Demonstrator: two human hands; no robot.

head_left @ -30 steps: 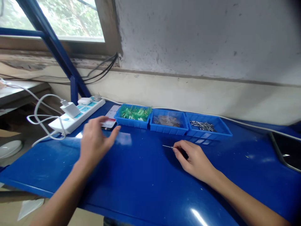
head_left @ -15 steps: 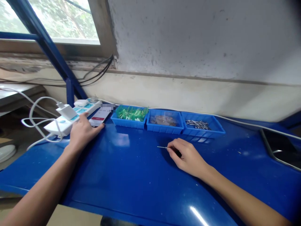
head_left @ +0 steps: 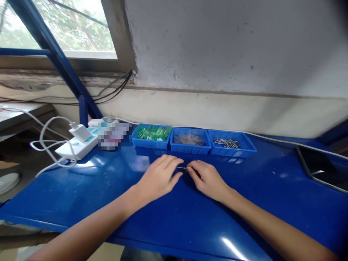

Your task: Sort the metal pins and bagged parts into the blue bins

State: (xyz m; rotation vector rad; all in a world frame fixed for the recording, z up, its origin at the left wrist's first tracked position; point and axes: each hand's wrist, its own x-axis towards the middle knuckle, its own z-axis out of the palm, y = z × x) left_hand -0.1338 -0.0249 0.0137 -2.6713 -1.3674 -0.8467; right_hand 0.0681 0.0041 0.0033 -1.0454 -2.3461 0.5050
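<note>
Thumb and fingers of the left hand (head_left: pixel 160 179) stood apart around the free end of a thin metal pin (head_left: pixel 181 168); contact could not be confirmed. The right hand (head_left: pixel 208 178) pinched its other end, over the blue tabletop (head_left: pixel 176 221). Step judged in hand: presenting the pin to the left grip. The next move appeared to call for closing those fingers lightly. Beyond, three blue trays (head_left: pixel 189 148) held green pieces (head_left: pixel 152 133), bagged parts (head_left: pixel 188 139) and loose metal pins (head_left: pixel 226 143).

In front of the middle blue parts bin (head_left: pixel 189 149), the left hand (head_left: pixel 160 177) is held with its grasp parted; the right hand (head_left: pixel 208 179) is held pinched. The left forearm (head_left: pixel 100 226) and right forearm (head_left: pixel 263 221) are angled inward.
</note>
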